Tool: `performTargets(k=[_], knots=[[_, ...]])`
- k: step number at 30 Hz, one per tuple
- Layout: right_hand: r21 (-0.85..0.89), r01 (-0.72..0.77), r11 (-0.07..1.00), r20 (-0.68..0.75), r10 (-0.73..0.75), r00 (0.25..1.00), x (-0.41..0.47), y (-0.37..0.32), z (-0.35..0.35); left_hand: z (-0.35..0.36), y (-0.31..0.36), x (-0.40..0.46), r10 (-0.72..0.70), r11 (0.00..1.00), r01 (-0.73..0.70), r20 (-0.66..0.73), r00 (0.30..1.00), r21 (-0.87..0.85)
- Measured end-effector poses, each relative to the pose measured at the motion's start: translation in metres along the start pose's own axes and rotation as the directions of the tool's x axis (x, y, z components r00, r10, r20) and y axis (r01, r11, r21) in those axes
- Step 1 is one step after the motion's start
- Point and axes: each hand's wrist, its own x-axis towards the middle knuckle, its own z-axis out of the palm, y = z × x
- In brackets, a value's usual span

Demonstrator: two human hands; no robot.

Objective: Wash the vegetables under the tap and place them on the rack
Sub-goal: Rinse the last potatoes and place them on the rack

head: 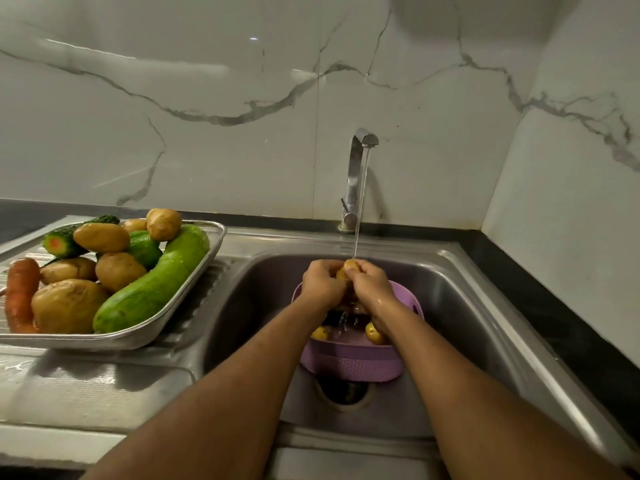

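Water runs from the steel tap (360,157) onto a small potato (349,268). My left hand (320,284) and my right hand (370,284) both grip this potato over the sink (460,306). Below them a purple colander (349,365) stands in the basin with two small potatoes (374,333) showing inside. On the drainboard to the left sits the metal mesh rack (211,251), holding several potatoes (69,304), a long green gourd (152,289), a carrot (20,292), a cucumber and a bitter gourd (60,240).
A marble-patterned wall rises behind the tap and on the right. A dark counter strip (554,306) borders the sink on the right. The sink drain (343,393) lies just in front of the colander. The wet drainboard (86,386) extends left of the basin.
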Motion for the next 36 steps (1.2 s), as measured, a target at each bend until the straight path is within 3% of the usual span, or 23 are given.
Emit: performTargets(k=[3, 6, 8, 13, 16, 25, 32, 36], knots=[[-0.121, 0.093, 0.988, -0.133, -0.109, 0.985, 0.005, 0.002, 0.001, 0.006, 0.005, -0.001, 0.012, 1.000, -0.012, -0.002, 1.000, 0.001], [-0.087, 0.078, 0.993, -0.240, -0.097, 0.966, 0.003, 0.002, -0.005, 0.009, 0.009, -0.003, 0.013, 0.999, -0.010, 0.058, 0.998, -0.048], [-0.003, 0.054, 0.999, -0.204, -0.053, 0.977, 0.004, 0.002, -0.009, 0.007, 0.012, -0.004, 0.010, 0.999, -0.007, 0.060, 0.998, -0.050], [0.214, -0.048, 0.976, 0.077, 0.033, 0.997, 0.007, 0.000, -0.017, -0.004, 0.014, 0.002, -0.050, 0.998, 0.053, 0.069, 0.996, -0.041], [0.264, -0.075, 0.962, 0.096, 0.051, 0.994, 0.011, 0.004, -0.020, -0.004, 0.007, 0.007, -0.065, 0.996, 0.070, 0.097, 0.993, -0.050], [0.070, 0.076, 0.995, -0.091, -0.069, 0.993, 0.010, 0.010, -0.013, -0.005, 0.004, 0.002, -0.044, 0.999, 0.046, 0.111, 0.993, -0.019], [0.013, 0.010, 1.000, 0.210, -0.013, 0.978, 0.005, 0.005, -0.018, -0.009, 0.000, 0.004, -0.101, 0.995, 0.101, 0.076, 0.992, 0.006], [0.024, 0.036, 0.999, 0.059, -0.037, 0.998, 0.009, 0.009, -0.015, -0.011, 0.001, 0.003, -0.092, 0.994, 0.097, 0.126, 0.988, -0.041]])
